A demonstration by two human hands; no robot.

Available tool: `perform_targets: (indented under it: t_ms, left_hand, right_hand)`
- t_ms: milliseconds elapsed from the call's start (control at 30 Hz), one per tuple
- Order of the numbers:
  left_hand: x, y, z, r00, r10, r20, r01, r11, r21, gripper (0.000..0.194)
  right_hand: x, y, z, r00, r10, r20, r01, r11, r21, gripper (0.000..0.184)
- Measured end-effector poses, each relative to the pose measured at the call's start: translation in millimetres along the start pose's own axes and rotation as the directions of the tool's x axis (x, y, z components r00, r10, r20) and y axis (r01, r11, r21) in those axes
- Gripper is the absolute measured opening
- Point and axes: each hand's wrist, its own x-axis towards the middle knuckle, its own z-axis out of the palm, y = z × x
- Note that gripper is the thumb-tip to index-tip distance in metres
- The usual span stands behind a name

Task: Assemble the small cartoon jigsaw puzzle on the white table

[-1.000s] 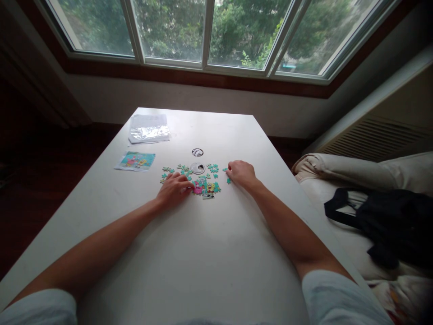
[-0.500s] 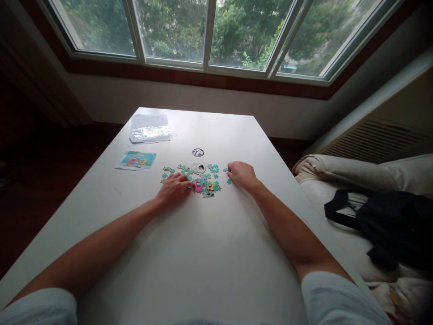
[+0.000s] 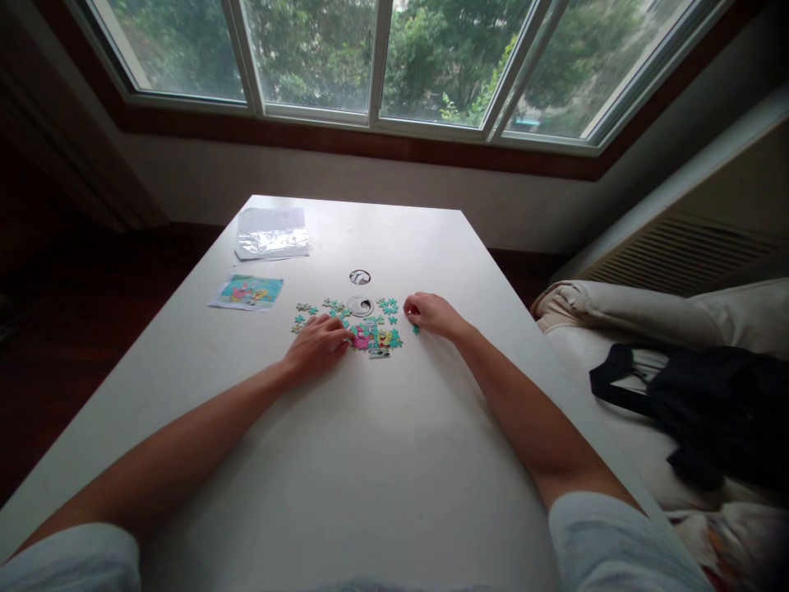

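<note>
Rests half-curled left hand [image 3: 314, 341] against the part-joined puzzle [image 3: 377, 337] between the side edges of the table [image 3: 370, 460], likely steadying it, and crooks right hand [image 3: 407, 311] by a loose piece [image 3: 416, 329] nearer the right edge, with either grip too small to tell.

Daylight from the wide window [image 3: 308, 57], dim indoors, pale sheen on the far end of the white table [image 3: 351, 469], glare on the plastic sleeve [image 3: 273, 240], murky dark floor [image 3: 80, 329], puzzle pieces [image 3: 365, 337] slightly soft, wide-angle stretching toward the edges

Jigsaw [image 3: 383, 339] flat, partly joined, printed pink, yellow, teal; loose pieces [image 3: 388, 307] scattered nearby.
</note>
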Motion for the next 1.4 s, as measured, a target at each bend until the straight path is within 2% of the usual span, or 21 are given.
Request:
perform_targets:
  t_ms: [133,300,567,800,1067,1233,1300,1400]
  left_hand:
    - [-1.2,-1.2,0.5,1.000,0.005,0.003,-0.005,1.000,0.004,0.022]
    - [-1.1,-3.0,1.4,1.000,0.001,0.005,-0.001,1.000,0.011,0.023]
    - [0.0,-2.5,1.6,1.000,0.007,0.005,-0.007,1.000,0.018,0.022]
    - [-0.3,-2.9,2.3,1.000,0.015,-0.005,-0.015,1.000,0.020,0.021]
    - [0.2,-3.0,2.6,1.000,0.021,-0.012,-0.021,1.000,0.015,0.021]
    - [0.3,-2.3,1.7,1.000,0.025,-0.008,-0.025,0.999,0.028,0.021]
    - [0.1,-2.5,1.7,1.000,0.028,-0.009,-0.028,0.999,0.028,0.021]
    - [-0.2,-3.5,2.1,0.999,0.029,-0.016,-0.029,0.999,0.024,0.020]
  right_hand:
    - [0.7,11.8,-4.1,0.999,-0.046,0.024,0.044,0.996,0.083,0.022]
    - [-1.8,16.9,-9.9,0.997,-0.047,0.068,0.047,0.999,0.009,0.016]
    - [-3.1,6.1,-1.6,1.000,0.000,-0.031,-0.002,0.998,-0.060,0.012]
    - [2.7,14.0,4.3,0.999,-0.051,0.006,0.050,0.996,0.074,0.011]
    - [3.5,10.3,12.7,0.989,-0.117,-0.094,0.136,0.963,0.231,0.008]
    - [6.1,1.1,19.6,0.989,-0.091,-0.117,0.135,0.883,0.451,0.014]
    - [7.5,-3.9,22.4,0.993,-0.065,-0.100,0.111,0.811,0.574,0.017]
    - [8.6,-12.4,25.2,0.998,-0.058,-0.037,0.066,0.653,0.755,0.026]
